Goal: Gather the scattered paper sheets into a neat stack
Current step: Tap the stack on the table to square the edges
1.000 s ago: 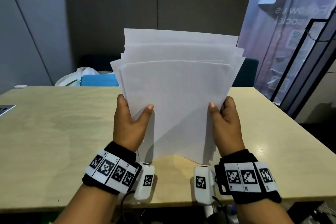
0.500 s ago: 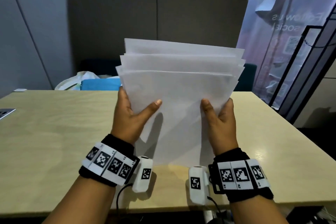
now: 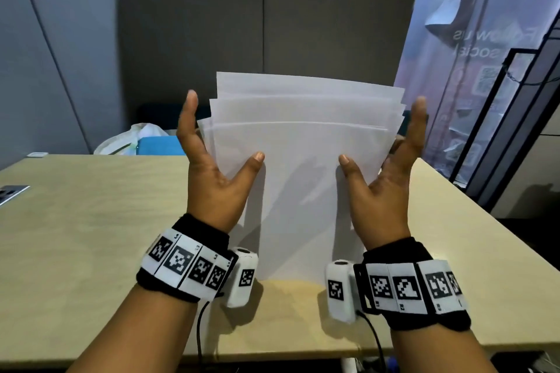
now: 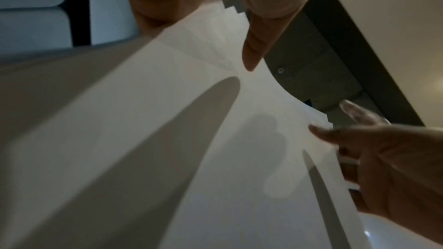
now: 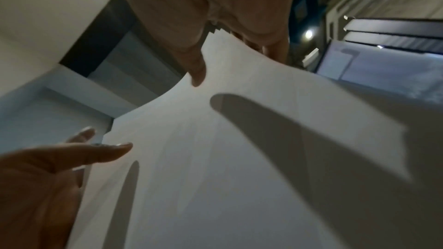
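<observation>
A stack of white paper sheets (image 3: 303, 179) stands upright with its bottom edge on the light wooden table (image 3: 91, 236); the top edges are still stepped and uneven. My left hand (image 3: 216, 157) flanks the stack's left side, its fingers straight up along the edge and its thumb lying on the front sheet. On the other side my right hand (image 3: 389, 160) mirrors it. The left wrist view shows the sheets (image 4: 191, 158) between the left thumb and fingers. The right wrist view shows the sheets (image 5: 239, 158) likewise, the opposite hand at the far edge.
A blue box (image 3: 157, 145) and a white plastic bag (image 3: 127, 139) sit behind the table's far edge. Grey partition panels (image 3: 333, 24) stand beyond. A printed banner (image 3: 485, 70) and a black frame (image 3: 497, 136) stand at the right. A grey device (image 3: 9, 192) lies at the table's left edge.
The stack came down onto the table. Both hands loosened their grip, slid up the sides and straightened their fingers. The fanned sheets have drawn closer together.
</observation>
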